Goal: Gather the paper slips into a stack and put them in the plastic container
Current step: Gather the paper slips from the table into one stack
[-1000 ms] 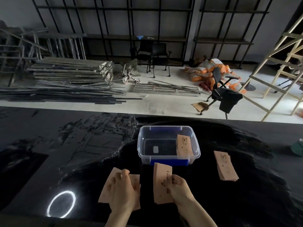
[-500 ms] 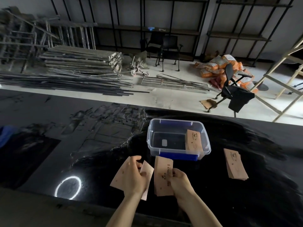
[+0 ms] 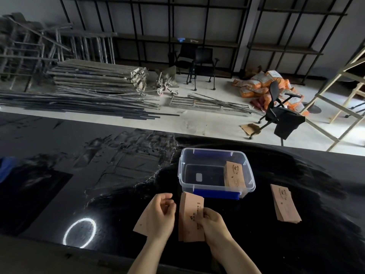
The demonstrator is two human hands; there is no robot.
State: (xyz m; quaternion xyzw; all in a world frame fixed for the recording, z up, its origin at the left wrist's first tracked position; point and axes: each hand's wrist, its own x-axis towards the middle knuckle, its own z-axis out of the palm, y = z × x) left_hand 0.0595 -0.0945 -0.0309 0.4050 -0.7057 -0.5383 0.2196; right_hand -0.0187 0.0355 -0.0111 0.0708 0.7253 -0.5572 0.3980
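Note:
A clear plastic container (image 3: 249, 176) with blue handles stands on the black table, with a stack of tan paper slips (image 3: 234, 174) leaning against its right inner wall. My right hand (image 3: 213, 224) grips a stack of slips (image 3: 190, 214) lying just in front of the container. My left hand (image 3: 161, 214) holds loose slips (image 3: 142, 224) to the left of that stack, fingers curled over them. Another stack of slips (image 3: 284, 204) lies on the table to the right of the container.
The glossy black table (image 3: 296, 244) reflects a ring light (image 3: 80, 232) at front left. A blue object (image 3: 5, 165) sits at the far left edge. Beyond the table lie metal poles, chairs, orange sacks and a wooden ladder frame.
My left hand has lifted its loose slips off the table and drawn them toward the right hand's stack. The view has shifted left.

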